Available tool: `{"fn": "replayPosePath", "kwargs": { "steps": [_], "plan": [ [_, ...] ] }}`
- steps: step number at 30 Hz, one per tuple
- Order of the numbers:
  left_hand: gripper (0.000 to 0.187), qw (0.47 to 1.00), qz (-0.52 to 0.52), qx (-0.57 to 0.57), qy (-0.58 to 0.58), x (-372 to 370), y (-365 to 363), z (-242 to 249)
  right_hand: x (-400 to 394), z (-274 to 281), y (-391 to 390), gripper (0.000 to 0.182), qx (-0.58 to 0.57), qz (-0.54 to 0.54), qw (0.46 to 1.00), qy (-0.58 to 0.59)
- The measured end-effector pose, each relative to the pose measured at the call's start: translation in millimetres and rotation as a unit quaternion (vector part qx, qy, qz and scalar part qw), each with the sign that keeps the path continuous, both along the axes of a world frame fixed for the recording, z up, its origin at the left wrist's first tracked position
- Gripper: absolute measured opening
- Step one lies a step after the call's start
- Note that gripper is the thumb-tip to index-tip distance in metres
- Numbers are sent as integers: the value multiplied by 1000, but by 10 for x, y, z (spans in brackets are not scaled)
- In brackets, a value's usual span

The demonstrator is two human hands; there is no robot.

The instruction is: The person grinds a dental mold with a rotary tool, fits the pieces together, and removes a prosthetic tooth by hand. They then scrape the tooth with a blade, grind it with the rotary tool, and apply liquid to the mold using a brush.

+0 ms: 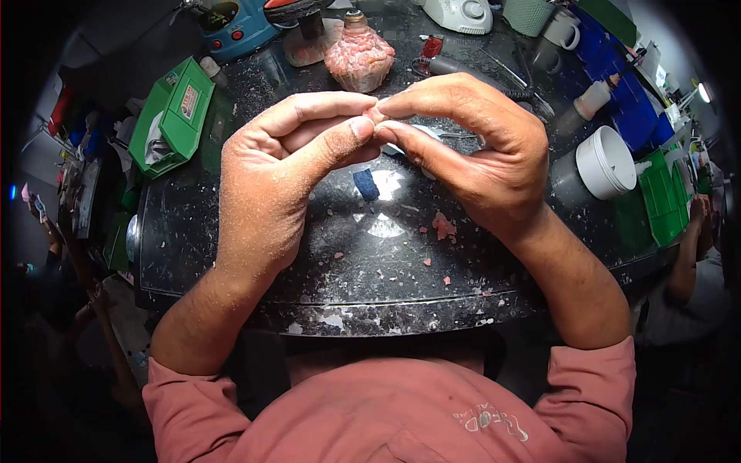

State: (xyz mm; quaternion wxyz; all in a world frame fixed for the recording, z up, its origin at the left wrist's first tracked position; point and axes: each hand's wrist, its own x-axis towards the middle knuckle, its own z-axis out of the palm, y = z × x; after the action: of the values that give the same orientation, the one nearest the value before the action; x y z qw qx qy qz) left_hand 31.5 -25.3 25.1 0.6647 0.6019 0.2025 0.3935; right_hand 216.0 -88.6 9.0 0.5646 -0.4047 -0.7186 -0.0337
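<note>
Over the middle of the dark table, my left hand (266, 174) and my right hand (498, 147) meet at the fingertips. Both are closed in a pinch around a small pink piece (373, 114). Only a sliver of it shows between the fingers, so its exact kind cannot be made out. Pale dust covers my left hand and wrist. Partly hidden behind my right thumb lies a whitish-blue item (423, 133). A dark blue scrap (366, 185) rests below my hands, with pink crumbs (443, 227) to its right.
Beyond my hands stands a burner lamp crusted in pink wax (360, 58). A blue machine (235, 31) and green bin (171, 116) are leftward. Rightward are a corded handpiece (471, 73), bottle (593, 100), white tub (606, 163) and another person's arm (685, 258).
</note>
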Motion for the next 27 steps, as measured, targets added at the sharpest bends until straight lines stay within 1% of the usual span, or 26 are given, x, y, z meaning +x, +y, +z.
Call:
{"fn": "replayPosePath", "kwargs": {
  "steps": [1, 2, 3, 4, 5, 7, 9, 11, 12, 13, 15, 16, 17, 18, 19, 21, 22, 23, 25, 26, 27],
  "plan": [
    [21, 1000, -1, 2, -1, -12, 14, -13, -1, -7, 5, 16, -3, 6, 1000, 10],
    [21, 999, 9, 33, 18, -21, 30, -24, -11, -7, 2, 16, 0, 5, 1000, 9],
    [20, 997, 19, 64, 37, -23, 42, -28, -32, -8, -12, 15, -36, 13, 998, 43],
    [18, 996, 19, 82, 22, -10, 28, -25, -51, -9, -24, 14, -71, 21, 994, 77],
    [17, 995, 30, 86, 39, -13, 14, -11, -77, -19, -39, 14, -67, 21, 995, 74],
    [16, 995, 27, 91, 40, -23, 1, -20, -120, -40, -60, 14, -155, 70, 963, 209],
    [16, 996, 26, 79, 37, -32, -5, -21, -116, -45, -52, 14, -158, 78, 962, 207],
    [15, 994, 13, 107, 33, -52, 25, -32, -114, -45, -45, 15, -155, 105, 959, 212],
    [13, 992, 13, 122, 37, -52, 41, -39, -86, 6, -86, 14, -203, 112, 954, 190],
    [12, 989, 8, 138, 57, -56, 61, -36, -73, -21, -59, 14, -177, 121, 960, 179],
    [17, 988, -36, 144, 42, -63, 138, -73, -37, -17, -37, 14, -103, 72, 990, 66],
    [19, 990, -57, 118, 43, -72, 164, -79, 8, -46, 6, 15, -28, 50, 998, -5],
    [22, 991, -75, 102, 39, -74, 188, -64, 16, -92, 12, 15, -34, 53, 998, -2],
    [27, 993, -75, 86, 41, -75, 180, -59, 24, -123, 19, 16, -16, 51, 998, -21],
    [27, 993, -74, 86, 41, -86, 180, -58, 34, -128, 33, 16, 5, 48, 998, -42],
    [31, 990, -131, -53, 11, -116, 196, -28, 67, -95, 54, 17, 50, 38, 994, -89],
    [35, 986, -159, -56, 9, -145, 261, -63, 86, -71, 59, 18, 74, 33, 990, -113],
    [35, 986, -160, -52, 7, -140, 237, -84, 101, -50, 62, 18, 97, 27, 986, -136],
    [37, 988, -134, -79, -4, -125, 172, -107, 136, 6, 73, 19, 147, 15, 972, -185],
    [38, 987, -150, -57, 1, -132, 201, -116, 144, 25, 66, 21, 135, 21, 974, -179],
    [35, 995, -104, -12, 2, -113, 128, -144, 143, 40, 53, 24, 126, 26, 976, -175]
  ]
}}
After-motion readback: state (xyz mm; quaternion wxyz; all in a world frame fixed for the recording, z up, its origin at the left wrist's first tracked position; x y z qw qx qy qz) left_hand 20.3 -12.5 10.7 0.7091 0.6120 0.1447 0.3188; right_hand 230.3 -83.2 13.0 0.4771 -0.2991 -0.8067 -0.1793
